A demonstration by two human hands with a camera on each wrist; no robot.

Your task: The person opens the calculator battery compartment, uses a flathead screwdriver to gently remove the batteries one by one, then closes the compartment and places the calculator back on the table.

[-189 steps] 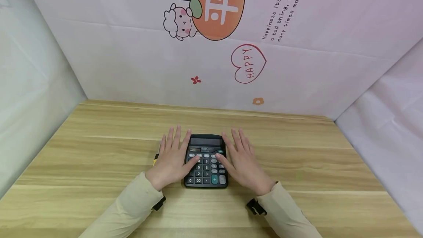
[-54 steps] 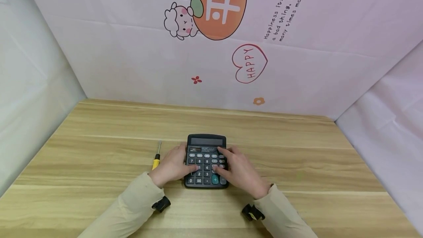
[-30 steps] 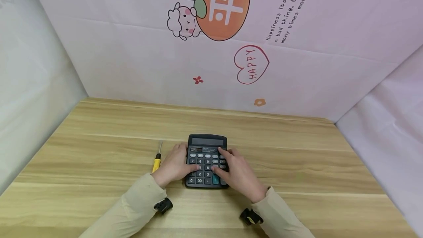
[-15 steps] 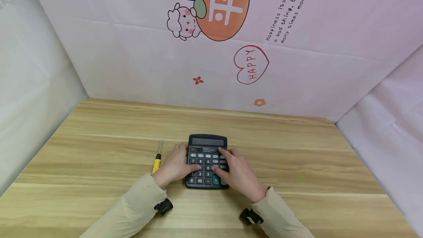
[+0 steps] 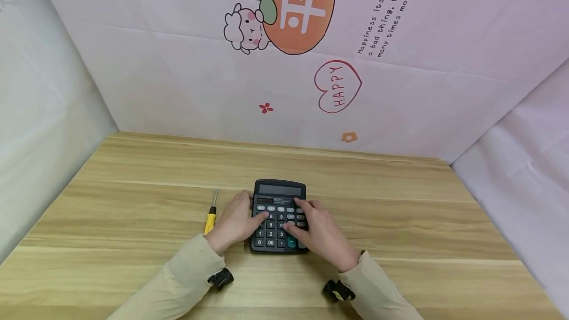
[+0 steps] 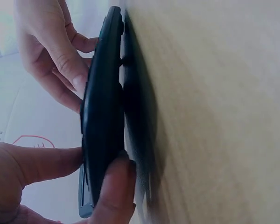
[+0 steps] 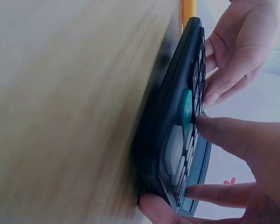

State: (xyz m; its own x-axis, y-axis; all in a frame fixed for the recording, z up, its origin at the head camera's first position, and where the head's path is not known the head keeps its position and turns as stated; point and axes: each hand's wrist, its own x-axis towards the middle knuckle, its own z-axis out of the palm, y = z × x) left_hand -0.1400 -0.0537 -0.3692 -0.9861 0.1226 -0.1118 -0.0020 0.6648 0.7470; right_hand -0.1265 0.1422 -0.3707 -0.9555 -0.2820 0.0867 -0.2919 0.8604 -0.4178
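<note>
A black desk calculator (image 5: 270, 242) with grey keys and a green plus key lies between both hands in the head view, its screen at the far end. My left hand (image 5: 233, 219) grips its left side; the thumb lies over the keys near the 7, and a fingertip (image 6: 114, 186) presses the edge from below in the left wrist view. My right hand (image 5: 328, 233) holds the right side, thumb on the keys beside the 6. In the right wrist view, the index finger (image 7: 219, 193) reaches the upper keys and another fingertip (image 7: 156, 207) sits at the bottom edge.
Left of the left hand lies a screwdriver (image 5: 211, 219) with a yellow and black handle, its shaft pointing away. The wooden table (image 5: 400, 201) ends at a white printed backdrop (image 5: 186, 78). Black wrist mounts (image 5: 221, 279) hang under the cuffs.
Hands that lay spread beside the calculator now grip its sides, uncovering the screwdriver. Within the last half second the left thumb has slid up from the 5 toward the 7.
</note>
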